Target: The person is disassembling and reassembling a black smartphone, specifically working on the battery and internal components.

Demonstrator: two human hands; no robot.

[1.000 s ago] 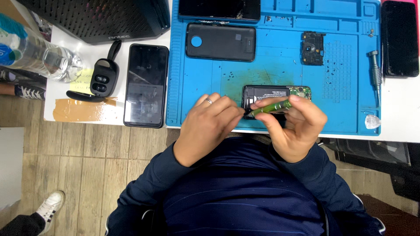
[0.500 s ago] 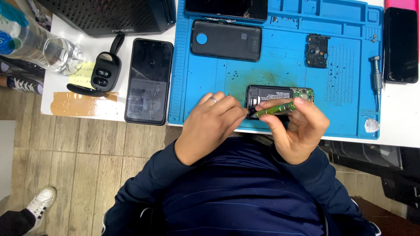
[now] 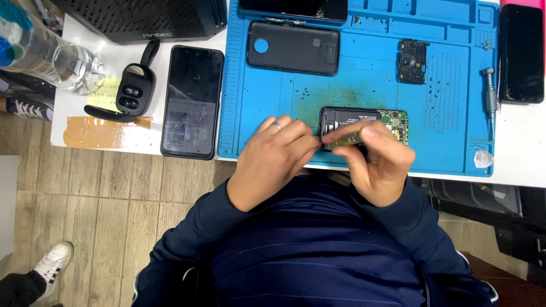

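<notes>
An opened phone point(image 3: 364, 118) with its green circuit board exposed lies at the near edge of the blue repair mat point(image 3: 364, 85). Just in front of it my right hand point(image 3: 378, 165) grips a small green circuit board point(image 3: 344, 138) between thumb and fingers. My left hand point(image 3: 273, 162), a ring on one finger, pinches the left end of that same board. Both hands hover over the mat's near edge, close to my body.
On the mat lie a black phone back cover point(image 3: 293, 48), a small camera module point(image 3: 412, 61) and a screwdriver point(image 3: 489, 99). A dark phone point(image 3: 192, 101), a car key fob point(image 3: 133, 88) and a water bottle point(image 3: 51, 57) sit left on the white table. Another phone point(image 3: 520, 54) lies at the right.
My hands stay together on the small board, the right fingers now folded further over it. The view has shifted slightly.
</notes>
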